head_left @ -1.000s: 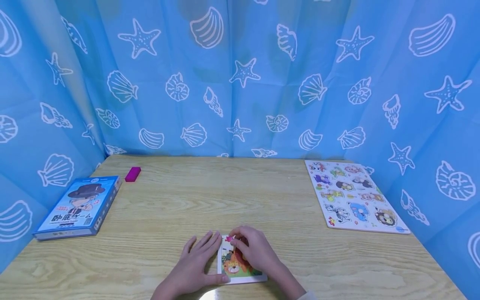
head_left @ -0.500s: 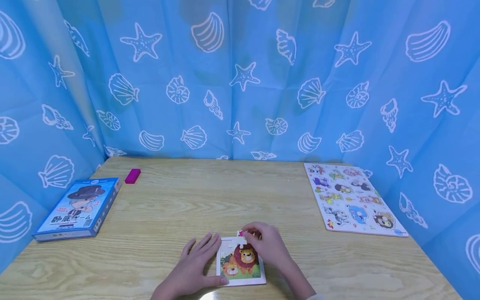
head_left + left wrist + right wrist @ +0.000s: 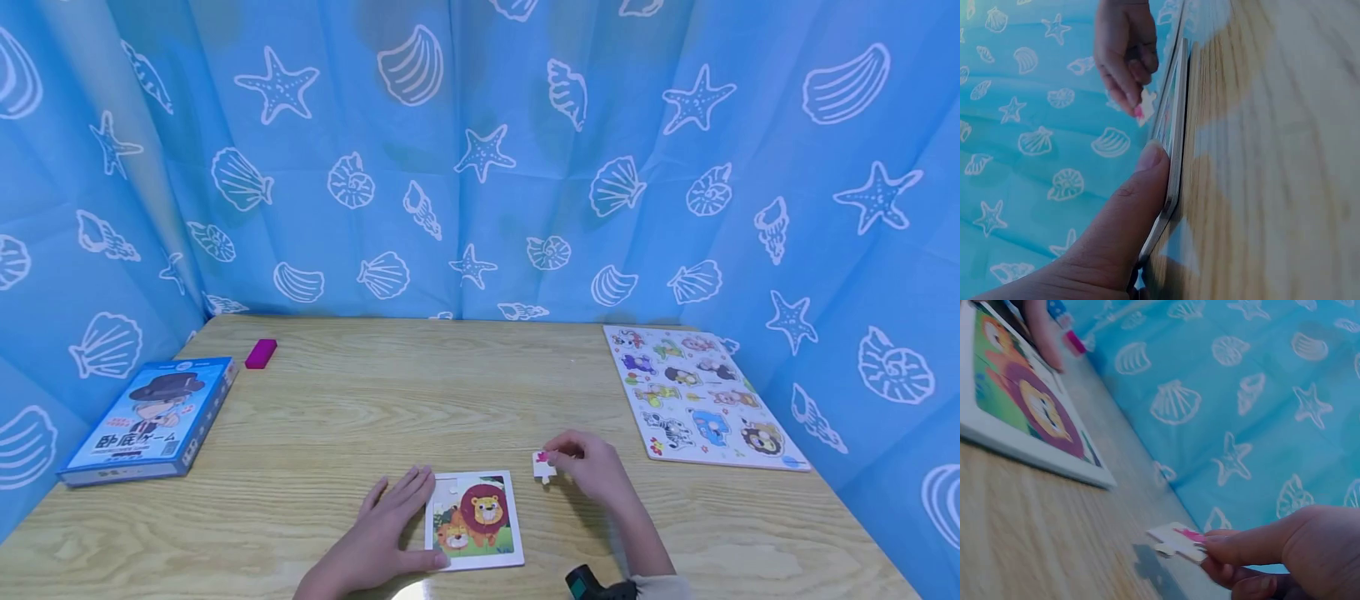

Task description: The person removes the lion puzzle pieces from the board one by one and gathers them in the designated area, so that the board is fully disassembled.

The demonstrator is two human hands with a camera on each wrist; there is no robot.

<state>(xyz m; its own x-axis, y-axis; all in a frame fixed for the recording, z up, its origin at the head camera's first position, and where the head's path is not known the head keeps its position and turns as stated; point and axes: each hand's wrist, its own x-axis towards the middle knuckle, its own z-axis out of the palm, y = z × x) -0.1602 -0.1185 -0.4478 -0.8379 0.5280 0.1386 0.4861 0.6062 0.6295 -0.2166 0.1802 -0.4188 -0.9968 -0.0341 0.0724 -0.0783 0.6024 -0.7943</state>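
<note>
Puzzle (image 3: 476, 522) on wooden table (image 3: 420, 400), blue curtain (image 3: 510, 208)

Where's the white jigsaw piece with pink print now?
Head view: the piece is pinched in the right hand, just off the far right corner of the white-framed square lion puzzle.

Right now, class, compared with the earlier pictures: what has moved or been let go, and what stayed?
The right hand lifted the white-and-pink jigsaw piece from the upper left of the white-framed lion puzzle and carried it rightward past the frame, still pinched, not let go. The left hand stays on the puzzle's left side. The blue box, magenta rectangular block and white animal-picture board stayed put.
</note>
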